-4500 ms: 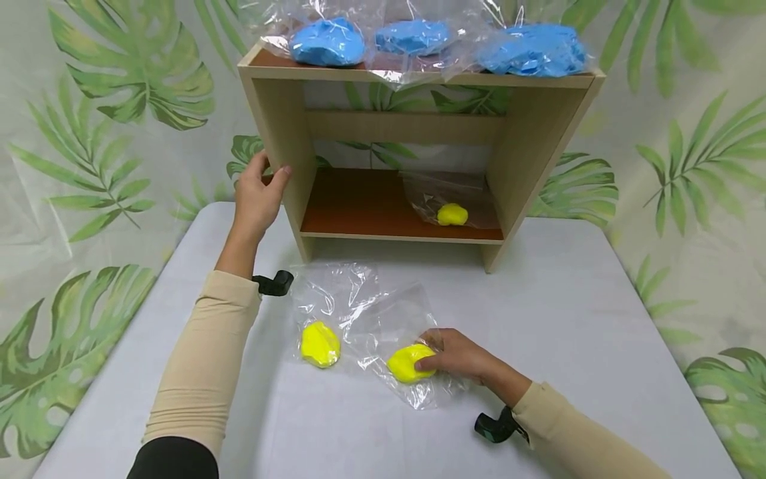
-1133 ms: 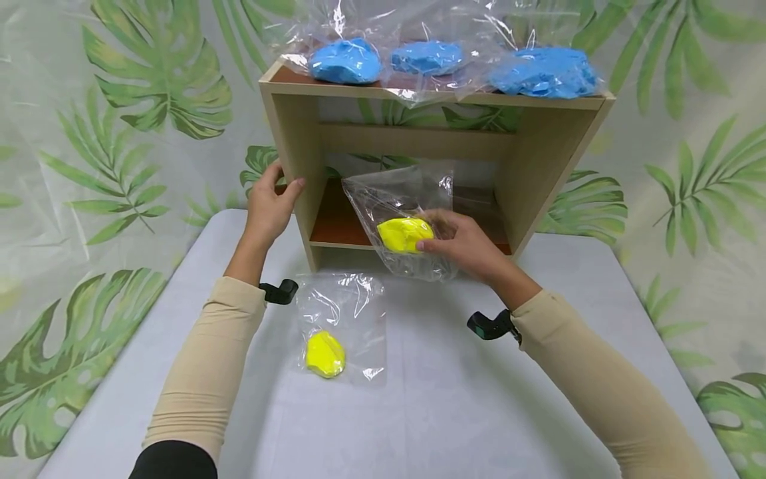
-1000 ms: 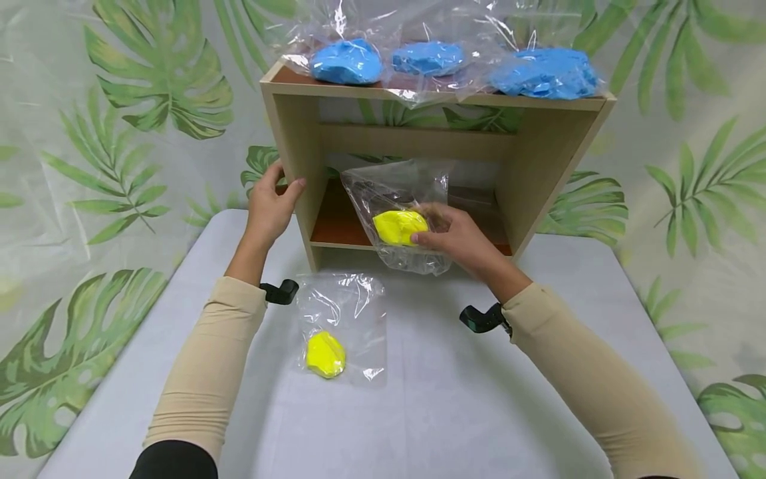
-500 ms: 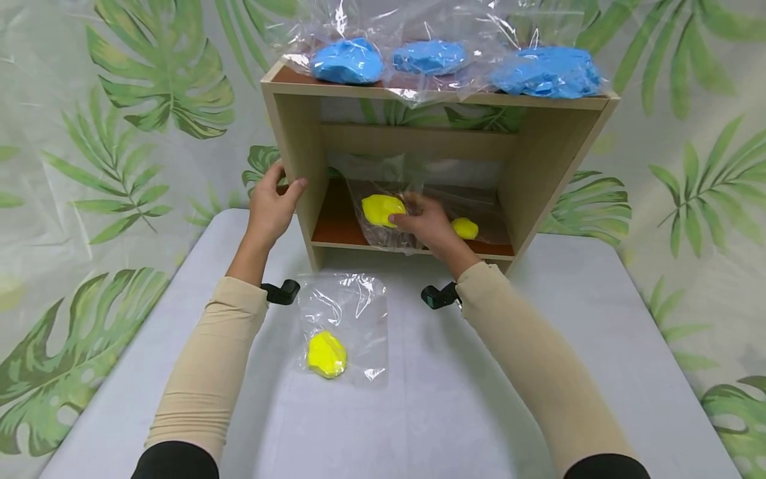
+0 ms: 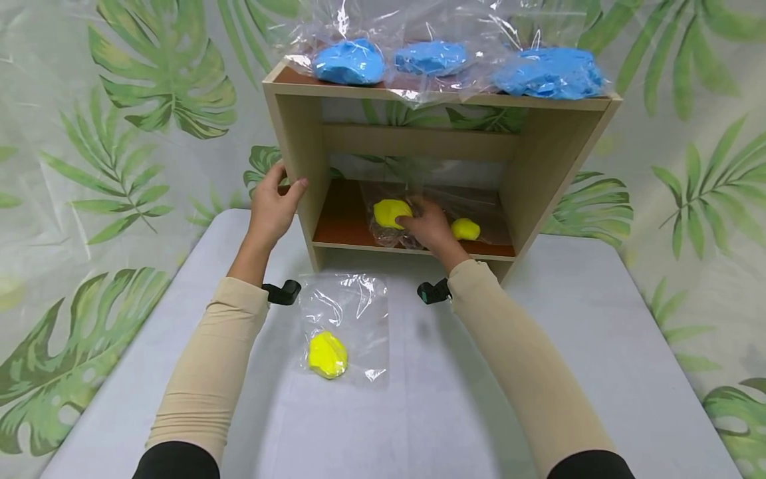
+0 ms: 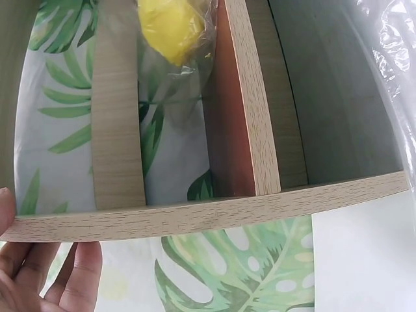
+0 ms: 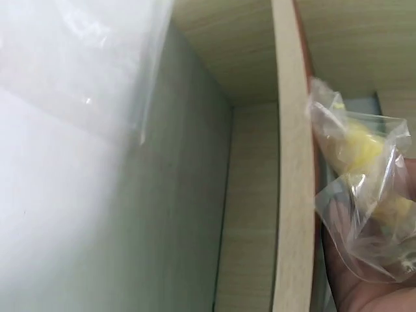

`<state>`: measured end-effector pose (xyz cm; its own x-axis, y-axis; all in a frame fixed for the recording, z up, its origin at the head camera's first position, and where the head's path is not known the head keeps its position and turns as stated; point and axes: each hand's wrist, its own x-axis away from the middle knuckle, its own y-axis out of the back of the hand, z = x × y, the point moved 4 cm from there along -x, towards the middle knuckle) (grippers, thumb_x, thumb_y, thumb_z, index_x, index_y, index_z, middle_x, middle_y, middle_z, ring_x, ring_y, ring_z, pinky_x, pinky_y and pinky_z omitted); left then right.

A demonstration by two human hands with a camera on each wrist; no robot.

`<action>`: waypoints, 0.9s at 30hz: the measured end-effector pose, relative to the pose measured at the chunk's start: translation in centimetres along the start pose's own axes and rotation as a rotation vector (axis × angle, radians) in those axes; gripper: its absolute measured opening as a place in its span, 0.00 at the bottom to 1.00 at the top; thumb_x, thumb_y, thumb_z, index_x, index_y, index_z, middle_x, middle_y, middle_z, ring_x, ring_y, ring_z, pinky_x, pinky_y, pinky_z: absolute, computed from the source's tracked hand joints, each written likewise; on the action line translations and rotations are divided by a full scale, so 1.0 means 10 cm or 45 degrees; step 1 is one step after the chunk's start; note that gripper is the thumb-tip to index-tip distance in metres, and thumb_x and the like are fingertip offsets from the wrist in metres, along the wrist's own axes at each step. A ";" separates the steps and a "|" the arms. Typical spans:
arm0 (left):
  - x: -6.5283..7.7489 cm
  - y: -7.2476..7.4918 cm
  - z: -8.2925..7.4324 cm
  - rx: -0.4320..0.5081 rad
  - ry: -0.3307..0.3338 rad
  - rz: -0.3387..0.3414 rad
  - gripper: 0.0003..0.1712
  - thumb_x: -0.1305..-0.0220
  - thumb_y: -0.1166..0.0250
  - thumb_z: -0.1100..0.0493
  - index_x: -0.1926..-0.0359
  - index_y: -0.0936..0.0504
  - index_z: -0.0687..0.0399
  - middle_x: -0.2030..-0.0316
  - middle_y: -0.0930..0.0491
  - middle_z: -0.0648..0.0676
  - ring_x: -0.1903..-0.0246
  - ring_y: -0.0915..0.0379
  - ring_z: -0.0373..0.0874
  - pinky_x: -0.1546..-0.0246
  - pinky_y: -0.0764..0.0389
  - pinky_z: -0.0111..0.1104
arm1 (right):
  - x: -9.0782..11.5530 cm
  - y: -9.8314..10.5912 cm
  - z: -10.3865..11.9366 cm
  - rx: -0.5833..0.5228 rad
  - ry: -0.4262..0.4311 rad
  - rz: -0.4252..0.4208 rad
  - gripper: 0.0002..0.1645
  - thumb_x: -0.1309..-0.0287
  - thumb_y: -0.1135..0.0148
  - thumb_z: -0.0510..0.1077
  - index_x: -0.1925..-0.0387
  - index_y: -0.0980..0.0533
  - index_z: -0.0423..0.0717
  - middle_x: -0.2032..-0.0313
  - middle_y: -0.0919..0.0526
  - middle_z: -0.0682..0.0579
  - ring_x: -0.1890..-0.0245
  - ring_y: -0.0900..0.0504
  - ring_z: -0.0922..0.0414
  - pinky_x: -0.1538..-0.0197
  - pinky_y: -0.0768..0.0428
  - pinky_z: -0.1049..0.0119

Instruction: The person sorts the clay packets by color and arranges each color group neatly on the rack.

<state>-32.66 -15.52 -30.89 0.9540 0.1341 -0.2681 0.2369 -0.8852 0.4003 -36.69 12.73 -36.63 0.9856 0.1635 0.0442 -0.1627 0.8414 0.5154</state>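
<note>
My right hand (image 5: 433,229) reaches into the lower level of a small wooden shelf (image 5: 413,251) and pinches a clear plastic bag with a yellow clay-like lump (image 5: 390,213) inside. In the right wrist view, the bag (image 7: 374,240) lies crumpled against the fingers, just behind the board's front edge. Beside that hand, to the right, sits another bagged yellow lump (image 5: 465,229). My left hand (image 5: 270,213) grips the shelf's left side panel, thumb and fingers on opposite faces in the left wrist view. A third yellow lump (image 5: 327,355) lies in its flat bag on the table.
Three bagged blue lumps (image 5: 349,62) line the shelf's top, their plastic hanging over the front edge. The shelf stands at the back of a white-covered table (image 5: 383,426). Behind it hangs a leaf-patterned cloth (image 5: 688,166).
My right hand lifted a bagged yellow lump from the table, carried it up into the shelf and lowered it onto the lower board, left of the other lump. My left hand stays on the side panel.
</note>
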 end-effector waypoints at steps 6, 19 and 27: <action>0.00 0.00 0.00 0.009 -0.006 -0.003 0.28 0.29 0.43 0.50 0.31 0.32 0.48 0.34 0.28 0.56 0.37 0.25 0.53 0.41 0.20 0.49 | -0.02 0.02 -0.03 0.088 0.009 -0.042 0.39 0.34 0.39 0.48 0.26 0.41 0.45 0.27 0.36 0.42 0.30 0.33 0.42 0.29 0.30 0.47; -0.01 0.00 0.02 0.009 -0.007 -0.001 0.27 0.29 0.43 0.49 0.32 0.31 0.49 0.35 0.27 0.56 0.36 0.25 0.52 0.41 0.19 0.49 | -0.05 0.03 -0.05 0.064 -0.071 -0.040 0.40 0.32 0.41 0.49 0.24 0.43 0.47 0.29 0.32 0.43 0.51 0.19 0.45 0.41 0.19 0.52; -0.01 -0.01 0.01 0.019 -0.018 0.005 0.27 0.29 0.43 0.50 0.32 0.31 0.51 0.34 0.27 0.57 0.36 0.25 0.53 0.41 0.20 0.49 | -0.05 0.04 -0.05 0.082 -0.055 -0.046 0.39 0.32 0.41 0.48 0.25 0.42 0.44 0.28 0.34 0.43 0.45 0.23 0.44 0.35 0.23 0.50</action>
<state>-32.80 -15.54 -30.98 0.9522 0.1241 -0.2790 0.2300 -0.8924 0.3882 -37.28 13.19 -36.88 0.9921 0.1097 0.0607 -0.1246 0.8111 0.5715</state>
